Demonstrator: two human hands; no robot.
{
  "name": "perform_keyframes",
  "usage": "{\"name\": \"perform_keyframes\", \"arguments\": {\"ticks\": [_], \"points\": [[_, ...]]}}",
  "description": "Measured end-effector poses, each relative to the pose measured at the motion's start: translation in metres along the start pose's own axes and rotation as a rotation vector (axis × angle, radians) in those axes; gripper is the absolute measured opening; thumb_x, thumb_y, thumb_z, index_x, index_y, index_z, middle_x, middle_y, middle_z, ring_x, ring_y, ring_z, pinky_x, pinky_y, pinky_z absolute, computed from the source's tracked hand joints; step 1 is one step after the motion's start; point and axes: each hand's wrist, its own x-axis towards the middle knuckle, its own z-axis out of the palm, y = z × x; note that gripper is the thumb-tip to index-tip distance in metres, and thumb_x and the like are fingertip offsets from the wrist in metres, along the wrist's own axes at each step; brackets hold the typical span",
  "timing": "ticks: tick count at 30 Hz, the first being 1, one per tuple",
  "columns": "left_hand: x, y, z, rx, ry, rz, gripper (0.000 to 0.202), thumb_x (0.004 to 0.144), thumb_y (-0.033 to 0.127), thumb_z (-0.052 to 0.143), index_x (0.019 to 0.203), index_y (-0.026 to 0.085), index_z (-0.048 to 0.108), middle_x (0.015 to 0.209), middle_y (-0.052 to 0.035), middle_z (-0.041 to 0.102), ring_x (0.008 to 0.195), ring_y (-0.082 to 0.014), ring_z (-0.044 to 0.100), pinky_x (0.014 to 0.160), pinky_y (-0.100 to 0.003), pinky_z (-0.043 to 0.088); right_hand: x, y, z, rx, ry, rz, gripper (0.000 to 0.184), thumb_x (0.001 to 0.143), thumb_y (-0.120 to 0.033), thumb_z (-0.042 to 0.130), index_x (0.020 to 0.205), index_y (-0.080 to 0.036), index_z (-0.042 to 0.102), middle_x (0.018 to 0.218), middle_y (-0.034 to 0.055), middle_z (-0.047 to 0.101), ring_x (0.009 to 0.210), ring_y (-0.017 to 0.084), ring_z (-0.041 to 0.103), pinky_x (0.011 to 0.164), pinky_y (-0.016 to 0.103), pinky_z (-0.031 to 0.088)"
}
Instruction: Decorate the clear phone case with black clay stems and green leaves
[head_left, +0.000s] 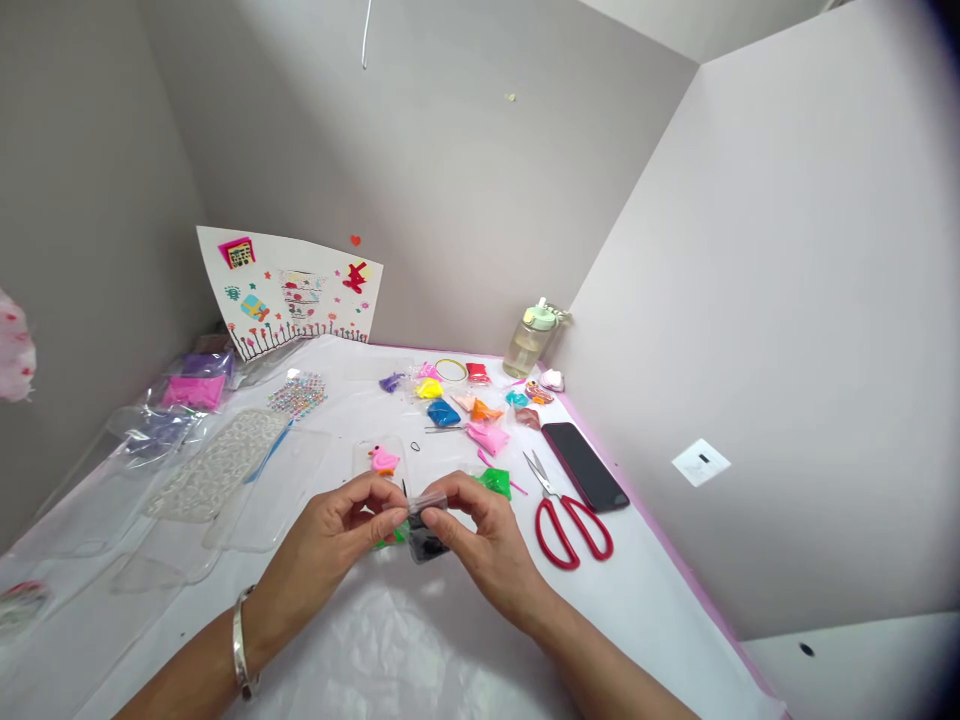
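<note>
A: What'd you have there?
B: My left hand (pixel 326 530) and right hand (pixel 484 540) were together, pinching a clear bag of black clay (pixel 426 545), low center of frame, near my red scissors (pixel 571 530).

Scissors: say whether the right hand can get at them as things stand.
Likely yes: nothing stands between the right hand and the scissors, though it would probably have to release the black packet first.

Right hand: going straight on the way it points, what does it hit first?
The right hand meets the clear bag of black clay first, already pinched; the left hand lies beyond, depth unclear.
</note>
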Motion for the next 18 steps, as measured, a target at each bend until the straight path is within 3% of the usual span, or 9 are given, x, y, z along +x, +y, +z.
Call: {"name": "perform_keyframes", "arguments": {"ticks": [18], "points": [[-0.0025,0.0003,0.0038,0.127,0.023,0.063,0.021,0.089,0.041,0.062,0.079,0.023,0.067,0.08,0.0022,0.061,0.075,-0.0162,0.058,0.071,-0.027,0.043,-0.0012,-0.0019,0.0021,-0.07,-0.001,-0.056,0.013,0.09,-0.026,0.067,0.079,-0.02,0.07,0.081,0.0024,0.068,0.078,0.017,0.061,0.073,0.03,0.047]]}}
